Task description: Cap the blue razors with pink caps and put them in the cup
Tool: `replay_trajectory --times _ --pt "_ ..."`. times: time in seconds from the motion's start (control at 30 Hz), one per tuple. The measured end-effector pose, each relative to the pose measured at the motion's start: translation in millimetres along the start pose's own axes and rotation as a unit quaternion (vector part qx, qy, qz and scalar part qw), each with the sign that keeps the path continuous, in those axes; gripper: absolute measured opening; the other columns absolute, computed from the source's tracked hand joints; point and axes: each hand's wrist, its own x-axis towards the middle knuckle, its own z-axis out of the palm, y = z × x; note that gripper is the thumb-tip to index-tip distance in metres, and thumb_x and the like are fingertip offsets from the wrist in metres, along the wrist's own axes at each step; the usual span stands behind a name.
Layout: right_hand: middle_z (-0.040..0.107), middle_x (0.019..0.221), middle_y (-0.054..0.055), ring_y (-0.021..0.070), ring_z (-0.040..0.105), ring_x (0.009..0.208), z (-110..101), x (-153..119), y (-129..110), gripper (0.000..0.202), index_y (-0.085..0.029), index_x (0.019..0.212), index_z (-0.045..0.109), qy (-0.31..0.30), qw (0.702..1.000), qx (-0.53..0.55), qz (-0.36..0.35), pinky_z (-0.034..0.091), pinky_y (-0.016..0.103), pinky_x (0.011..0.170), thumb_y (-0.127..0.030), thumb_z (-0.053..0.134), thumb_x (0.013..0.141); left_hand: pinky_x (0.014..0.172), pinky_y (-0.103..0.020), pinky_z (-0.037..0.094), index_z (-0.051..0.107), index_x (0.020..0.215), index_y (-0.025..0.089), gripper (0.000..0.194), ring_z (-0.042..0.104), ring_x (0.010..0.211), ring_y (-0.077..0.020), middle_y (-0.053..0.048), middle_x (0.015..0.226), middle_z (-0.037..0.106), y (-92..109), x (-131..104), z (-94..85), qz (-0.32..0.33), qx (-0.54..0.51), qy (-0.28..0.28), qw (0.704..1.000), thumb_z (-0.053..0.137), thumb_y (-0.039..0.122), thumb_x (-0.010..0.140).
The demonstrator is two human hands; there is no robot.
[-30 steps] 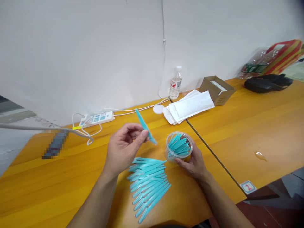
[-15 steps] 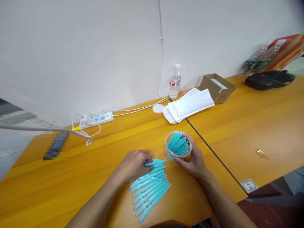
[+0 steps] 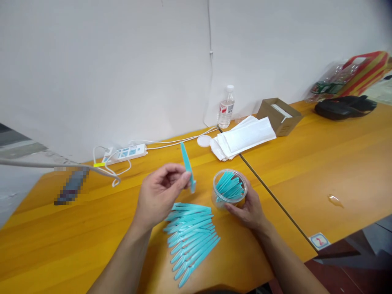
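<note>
My left hand (image 3: pixel 157 194) is raised over the table, pinching one teal eyebrow razor (image 3: pixel 186 162) between thumb and fingers. That razor points up, slightly tilted, its clear-covered end low. Below the hand, several more teal razors (image 3: pixel 192 241) lie fanned in an overlapping row, their clear-covered ends mostly to the left. My right hand (image 3: pixel 251 208) is wrapped round the right side of a clear round tub (image 3: pixel 216 195), which stands on the table. Inside the tub, a bunch of teal razors (image 3: pixel 229 185) leans with the narrow ends up.
Behind the tub lie white padded envelopes (image 3: pixel 245 136), a round clear lid (image 3: pixel 204 141), a water bottle (image 3: pixel 226 108) and a cardboard box (image 3: pixel 283 122). A power strip (image 3: pixel 130 152) with cables sits at the back left. A black pouch (image 3: pixel 339 108) rests far right. A seam divides the tables.
My left hand has lifted one razor off the row, up and to the left, and turned it upright. My right hand and the tub have stayed in place.
</note>
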Motion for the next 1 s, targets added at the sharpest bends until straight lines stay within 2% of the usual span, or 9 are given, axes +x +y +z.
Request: replay_trajectory --times 0.07,0.2,0.37,0.47,0.57,0.7,0.8,0.9,1.0 --pt "0.052 0.142 0.015 0.0336 0.050 0.130 0 1 0 0.082 -0.022 0.145 0.041 -0.001 1.000 0.002 0.004 0.041 0.052 0.111 -0.039 0.079 0.074 0.065 -0.024 0.050 0.065 0.093 0.018 0.017 0.062 0.066 -0.0117 -0.001 0.076 0.067 14 9 21.0 0.045 -0.039 0.023 0.998 0.068 0.033 0.087" --pt "0.053 0.140 0.014 0.0325 0.052 0.128 -5 6 -4 0.082 -0.023 0.144 0.040 -0.012 1.000 -0.007 -0.002 0.044 0.051 0.108 -0.038 0.080 0.074 0.064 -0.023 0.044 0.070 0.088 0.018 0.012 0.056 0.069 -0.0109 -0.001 0.081 0.067 10 23 43.6 0.091 0.042 -0.095 0.990 0.069 0.030 0.085" --pt "0.056 0.138 0.013 0.0313 0.055 0.126 -11 27 -8 0.081 -0.023 0.143 0.042 -0.028 0.998 -0.052 -0.020 0.046 0.049 0.107 -0.039 0.080 0.074 0.059 -0.024 0.036 0.070 0.080 0.018 0.022 0.048 0.063 -0.0104 0.000 0.075 0.066 -24 20 3.8 0.037 0.188 -0.103 0.976 0.066 0.038 0.087" --pt "0.057 0.138 0.013 0.0316 0.056 0.126 -7 44 -8 0.081 -0.024 0.143 0.043 -0.041 0.997 -0.057 -0.028 0.046 0.049 0.107 -0.041 0.080 0.074 0.060 -0.024 0.036 0.073 0.078 0.021 0.019 0.055 0.065 -0.0119 0.000 0.076 0.069 -45 7 -18.4 -0.015 0.277 -0.225 0.934 0.065 0.036 0.085" --pt "0.056 0.139 0.012 0.0311 0.054 0.128 3 59 -10 0.080 -0.024 0.143 0.043 -0.065 0.996 -0.048 -0.039 0.045 0.048 0.108 -0.041 0.080 0.074 0.061 -0.024 0.035 0.076 0.081 0.026 0.011 0.062 0.071 -0.0153 0.000 0.082 0.074 -63 -6 -21.2 -0.039 0.362 -0.316 0.876 0.067 0.032 0.080" --pt "0.057 0.138 0.012 0.0288 0.057 0.124 17 74 -16 0.078 -0.023 0.143 0.042 -0.100 0.994 -0.010 -0.040 0.047 0.045 0.107 -0.040 0.078 0.076 0.057 -0.026 0.031 0.077 0.080 0.027 0.013 0.062 0.066 -0.0161 0.000 0.078 0.074 -80 -15 -12.9 -0.057 0.431 -0.306 0.847 0.064 0.027 0.077" --pt "0.058 0.136 0.013 0.0283 0.058 0.122 24 84 -19 0.077 -0.021 0.142 0.042 -0.125 0.991 0.016 -0.041 0.049 0.043 0.105 -0.038 0.076 0.076 0.056 -0.024 0.032 0.075 0.076 0.025 0.013 0.059 0.061 -0.0135 0.001 0.071 0.071 -82 -16 -14.4 -0.071 0.399 -0.319 0.857 0.062 0.024 0.077" --pt "0.057 0.137 0.013 0.0284 0.057 0.123 30 88 -18 0.075 -0.020 0.142 0.042 -0.137 0.989 0.034 -0.048 0.047 0.043 0.107 -0.035 0.075 0.077 0.056 -0.022 0.035 0.073 0.077 0.021 0.013 0.054 0.060 -0.0118 0.001 0.068 0.067 -66 -15 -27.1 -0.090 0.303 -0.311 0.896 0.063 0.026 0.082" --pt "0.055 0.139 0.014 0.0286 0.055 0.127 33 85 -15 0.076 -0.019 0.143 0.040 -0.134 0.989 0.040 -0.050 0.045 0.044 0.109 -0.034 0.075 0.077 0.059 -0.023 0.040 0.069 0.080 0.018 0.016 0.052 0.063 -0.0119 0.000 0.070 0.062 -36 -11 -37.9 -0.057 0.158 -0.209 0.964 0.064 0.032 0.088"
